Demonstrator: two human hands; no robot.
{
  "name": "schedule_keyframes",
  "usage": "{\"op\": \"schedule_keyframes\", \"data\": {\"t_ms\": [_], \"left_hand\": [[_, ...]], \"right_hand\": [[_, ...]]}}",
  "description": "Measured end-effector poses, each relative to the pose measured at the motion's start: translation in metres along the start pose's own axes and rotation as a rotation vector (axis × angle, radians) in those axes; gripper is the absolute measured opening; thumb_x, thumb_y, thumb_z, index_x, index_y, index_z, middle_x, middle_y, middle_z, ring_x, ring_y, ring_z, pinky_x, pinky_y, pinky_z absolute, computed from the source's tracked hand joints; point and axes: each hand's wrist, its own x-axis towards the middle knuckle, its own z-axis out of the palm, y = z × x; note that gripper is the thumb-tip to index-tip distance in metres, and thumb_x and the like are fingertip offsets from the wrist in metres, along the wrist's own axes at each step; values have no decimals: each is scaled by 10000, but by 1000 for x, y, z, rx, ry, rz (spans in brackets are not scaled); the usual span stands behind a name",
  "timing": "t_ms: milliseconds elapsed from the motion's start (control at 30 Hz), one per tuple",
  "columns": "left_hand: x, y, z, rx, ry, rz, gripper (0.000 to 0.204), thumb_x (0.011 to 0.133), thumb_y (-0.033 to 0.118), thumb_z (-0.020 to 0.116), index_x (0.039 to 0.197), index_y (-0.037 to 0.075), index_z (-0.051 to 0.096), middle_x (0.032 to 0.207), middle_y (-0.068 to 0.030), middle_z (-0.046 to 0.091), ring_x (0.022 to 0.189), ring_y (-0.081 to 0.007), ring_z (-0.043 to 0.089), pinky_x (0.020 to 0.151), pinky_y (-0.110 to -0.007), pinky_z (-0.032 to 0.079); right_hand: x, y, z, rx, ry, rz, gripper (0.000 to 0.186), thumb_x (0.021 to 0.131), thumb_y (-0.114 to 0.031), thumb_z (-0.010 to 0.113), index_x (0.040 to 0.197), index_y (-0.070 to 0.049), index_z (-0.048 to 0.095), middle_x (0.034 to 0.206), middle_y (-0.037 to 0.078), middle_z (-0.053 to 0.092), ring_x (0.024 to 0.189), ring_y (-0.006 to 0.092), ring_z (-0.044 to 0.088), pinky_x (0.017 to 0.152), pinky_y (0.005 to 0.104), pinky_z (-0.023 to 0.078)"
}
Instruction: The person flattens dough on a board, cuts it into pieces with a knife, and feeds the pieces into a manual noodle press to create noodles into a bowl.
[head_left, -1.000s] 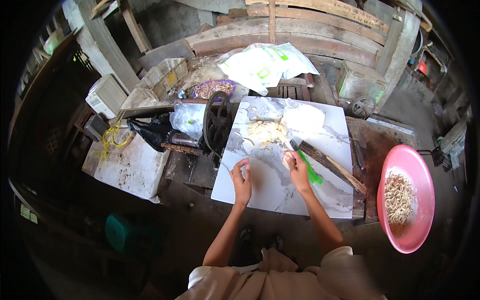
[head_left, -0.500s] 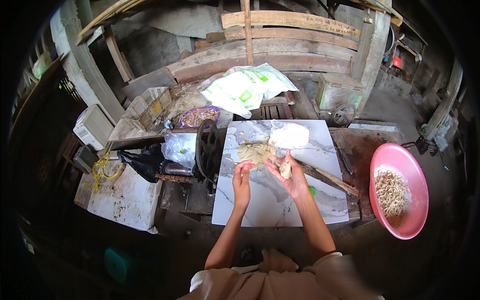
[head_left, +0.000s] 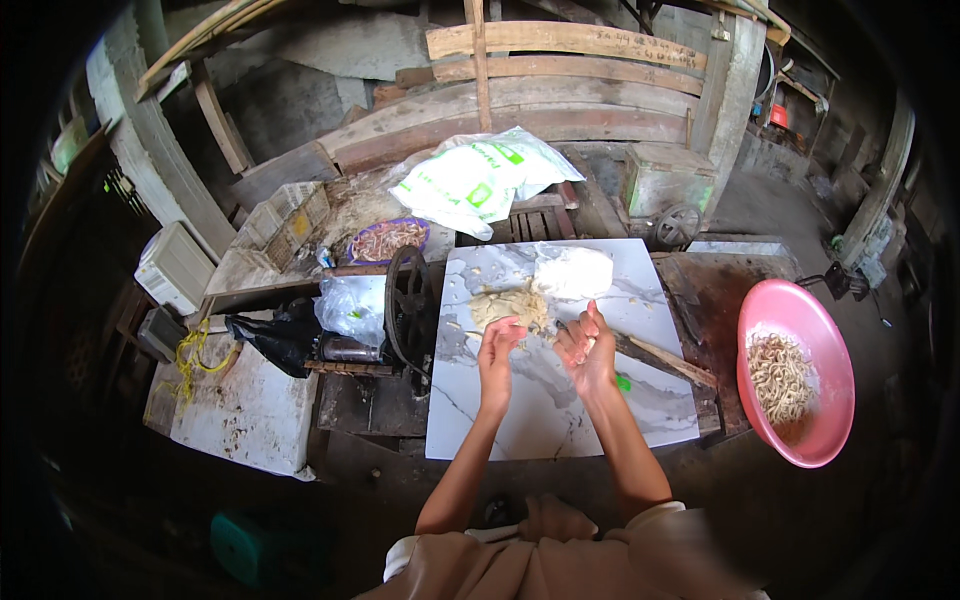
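Observation:
A pale lump of dough (head_left: 508,308) lies on the marbled white board, with crumbs and scraps around it. Just nearer than the lump, my left hand (head_left: 498,350) hovers with its fingers bent and drawn together; anything between the fingertips is too small to make out. To its right, my right hand (head_left: 588,352) is closed around a piece of dough, mostly hidden by the fingers. Beyond that hand a clear plastic bag of white powder (head_left: 574,272) rests on the board (head_left: 530,420). A wooden stick (head_left: 668,358) lies slanting beside my right hand.
A pink basin (head_left: 846,375) with pale twisted strips stands at the right. On the left are a dark handwheel (head_left: 408,308), a plastic bag (head_left: 352,308), a black bag (head_left: 275,335) and a purple-rimmed basket (head_left: 388,240). A white-green sack (head_left: 480,182) lies behind the board.
My right hand has turned and its fingers have closed over the dough piece that showed in the palm before. My left hand has moved slightly right, its fingers curling inward.

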Motion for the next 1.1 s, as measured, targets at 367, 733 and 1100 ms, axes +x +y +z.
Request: {"op": "schedule_keyframes", "data": {"t_ms": [367, 733, 1100], "left_hand": [[-12, 31, 81, -287, -187, -82, 450, 947, 248, 514, 1328, 32, 411, 1363, -132, 429, 1237, -183, 422, 1020, -321, 354], [-4, 23, 63, -445, 108, -144, 380, 998, 348, 366, 909, 42, 573, 517, 46, 309, 433, -58, 304, 427, -214, 285], [-30, 26, 55, -102, -135, -20, 723, 946, 597, 206, 1403, 47, 313, 1407, -134, 350, 1296, -220, 334, 1073, -342, 241]], "right_hand": [[9, 29, -14, -738, 186, -544, 234, 974, -203, 419, 1194, -126, 430, 1082, 46, 496, 920, 118, 498, 740, 246, 424], [-17, 26, 1, -557, 125, -622, 355, 994, -336, 358, 1253, -95, 372, 1277, 77, 393, 1203, 181, 352, 1017, 348, 259], [-15, 36, 17, -765, -31, -440, 430, 985, -336, 403, 1291, -38, 457, 1269, 98, 492, 1120, 195, 480, 967, 295, 367]]}}
